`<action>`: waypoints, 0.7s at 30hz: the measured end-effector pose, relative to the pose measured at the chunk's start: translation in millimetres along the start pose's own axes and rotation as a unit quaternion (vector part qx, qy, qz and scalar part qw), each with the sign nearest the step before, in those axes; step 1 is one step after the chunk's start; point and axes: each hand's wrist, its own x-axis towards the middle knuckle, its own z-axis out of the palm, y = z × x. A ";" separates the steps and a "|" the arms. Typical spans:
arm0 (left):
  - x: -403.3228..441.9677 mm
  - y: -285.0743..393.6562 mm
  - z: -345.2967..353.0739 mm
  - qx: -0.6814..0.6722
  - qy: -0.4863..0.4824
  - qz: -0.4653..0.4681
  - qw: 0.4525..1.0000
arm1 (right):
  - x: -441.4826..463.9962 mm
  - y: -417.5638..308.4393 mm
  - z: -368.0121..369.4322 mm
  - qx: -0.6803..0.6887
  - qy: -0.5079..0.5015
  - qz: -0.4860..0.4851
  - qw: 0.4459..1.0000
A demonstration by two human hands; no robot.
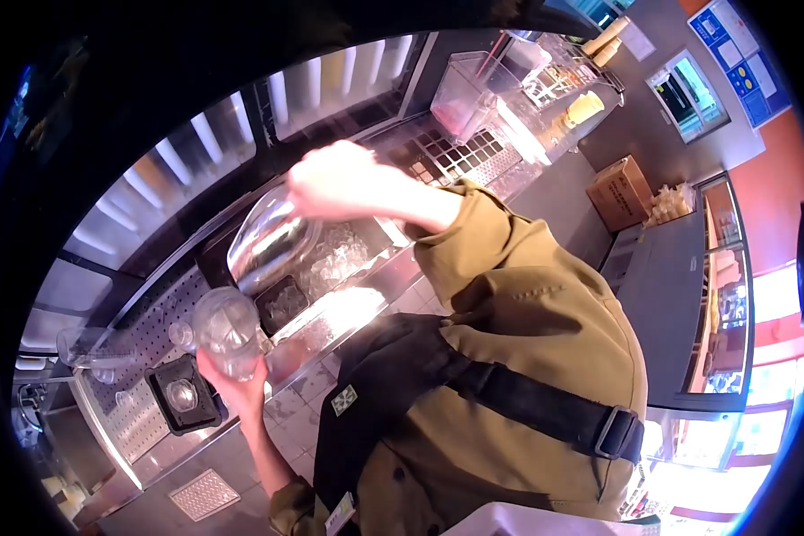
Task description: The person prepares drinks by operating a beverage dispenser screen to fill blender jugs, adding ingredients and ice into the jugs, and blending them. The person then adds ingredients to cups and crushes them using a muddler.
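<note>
My left hand (244, 386) is wrapped round the lower part of a clear cup (225, 326), whose wide mouth faces up. Farther up, my right hand (339, 181) is closed at the top end of a shiny metal scoop or vessel (272, 239); its exact shape is hard to make out in the glare. The metal piece slants down just above the cup, beside a bin of ice (338, 259). A smaller dark container (283, 302) sits in the bin's near-left part.
A black tray (185, 396) holding a clear round item rests on the perforated counter (134, 415). Clear containers (98, 347) stand at its far left. Beyond the ice are a black grid (456, 154) and a clear bin (463, 94). A cardboard box (620, 193) stands at right.
</note>
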 end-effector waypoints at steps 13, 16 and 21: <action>-72.6 88.8 -8.6 -0.040 0.188 0.007 0.981 | 125.8 -38.1 332.5 -0.231 -0.112 -0.148 0.955; -88.8 108.4 5.7 -0.079 0.227 -0.057 0.969 | 115.8 -9.7 283.6 -0.028 -0.143 -0.073 0.987; -135.3 127.5 28.1 -0.033 0.338 -0.154 0.928 | 154.0 122.4 354.3 0.011 0.021 0.064 0.998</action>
